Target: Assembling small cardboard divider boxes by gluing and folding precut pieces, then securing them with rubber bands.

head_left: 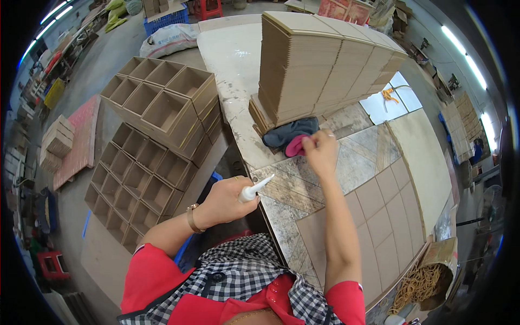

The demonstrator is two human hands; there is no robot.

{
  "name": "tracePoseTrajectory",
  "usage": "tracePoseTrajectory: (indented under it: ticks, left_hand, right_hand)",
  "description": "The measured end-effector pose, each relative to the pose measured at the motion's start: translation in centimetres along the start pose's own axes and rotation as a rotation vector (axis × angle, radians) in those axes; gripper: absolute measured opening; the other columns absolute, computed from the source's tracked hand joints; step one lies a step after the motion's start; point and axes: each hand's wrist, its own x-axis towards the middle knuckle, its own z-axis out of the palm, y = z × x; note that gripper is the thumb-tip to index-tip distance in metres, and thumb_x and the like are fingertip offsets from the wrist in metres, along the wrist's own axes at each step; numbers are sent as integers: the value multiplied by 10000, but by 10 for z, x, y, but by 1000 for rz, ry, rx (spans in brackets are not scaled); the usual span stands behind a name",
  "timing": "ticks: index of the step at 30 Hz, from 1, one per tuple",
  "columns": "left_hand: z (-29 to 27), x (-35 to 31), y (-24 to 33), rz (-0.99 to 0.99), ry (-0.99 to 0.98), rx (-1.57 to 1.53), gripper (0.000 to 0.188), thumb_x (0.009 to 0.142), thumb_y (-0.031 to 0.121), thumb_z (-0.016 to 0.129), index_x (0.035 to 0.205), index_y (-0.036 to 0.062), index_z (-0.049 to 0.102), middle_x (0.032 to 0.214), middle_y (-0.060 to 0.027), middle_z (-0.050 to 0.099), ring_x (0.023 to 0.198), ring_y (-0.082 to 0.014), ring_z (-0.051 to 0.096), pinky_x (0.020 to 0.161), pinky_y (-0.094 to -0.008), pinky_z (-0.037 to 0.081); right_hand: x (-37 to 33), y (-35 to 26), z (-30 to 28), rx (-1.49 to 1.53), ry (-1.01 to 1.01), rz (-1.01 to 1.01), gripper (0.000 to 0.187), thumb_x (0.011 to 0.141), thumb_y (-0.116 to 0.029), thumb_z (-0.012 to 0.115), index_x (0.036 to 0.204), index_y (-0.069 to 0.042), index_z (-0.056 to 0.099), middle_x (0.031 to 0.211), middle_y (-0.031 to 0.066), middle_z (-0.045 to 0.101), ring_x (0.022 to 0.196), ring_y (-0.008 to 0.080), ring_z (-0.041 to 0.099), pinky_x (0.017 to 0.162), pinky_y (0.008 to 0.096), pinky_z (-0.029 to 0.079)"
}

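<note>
My left hand is wrapped round a white squeeze bottle whose pointed nozzle tilts up to the right, over the table's near-left edge. Over the table, my right hand pinches a pink cloth. Just behind it lies a bundled dark grey cloth, at the foot of a tall stack of brown boards. To the right of my right forearm, a flat brown board marked off into rectangles lies on the table; the forearm covers part of it.
Brown divided boxes are stacked at the left beside the table. A carton with tan cords stands at the lower right. Orange cord lies past the board stack. A white sack rests on the floor behind.
</note>
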Motion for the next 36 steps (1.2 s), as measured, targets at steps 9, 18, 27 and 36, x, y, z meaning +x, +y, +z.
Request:
tracePoseTrajectory:
  ticks: [9,18,27,36]
  left_hand:
    - [20,29,-3,49,27,88,214,715,229,653,793,34,618,747,-156,619,675,-344,619,599,-413,495]
    - [46,25,16,74,55,279,308,696,273,666,810,-3,593,689,-172,607,629,-340,618,582,-423,505]
    - [36,-11,18,-130,-135,-66,263,752,288,621,787,27,616,710,-165,619,684,-373,615,617,-442,483]
    - [31,-6,12,-68,-95,-26,232,740,255,626,766,27,595,712,-167,612,668,-361,613,606,-438,482]
  right_hand:
    - [-61,-101,-29,1187,-109,269,133,834,-67,634,809,-46,504,1131,184,592,1040,243,578,910,345,440]
    - [-66,-87,9,256,341,132,211,927,-147,536,843,-7,403,680,97,428,585,197,443,549,364,383]
    - [-32,-19,-32,1130,406,739,147,918,-200,575,841,-75,557,735,-19,536,687,92,516,634,256,433]
    - [-94,-106,-28,1174,-5,361,469,817,-79,666,1229,-2,457,1116,111,580,991,199,590,888,303,455]
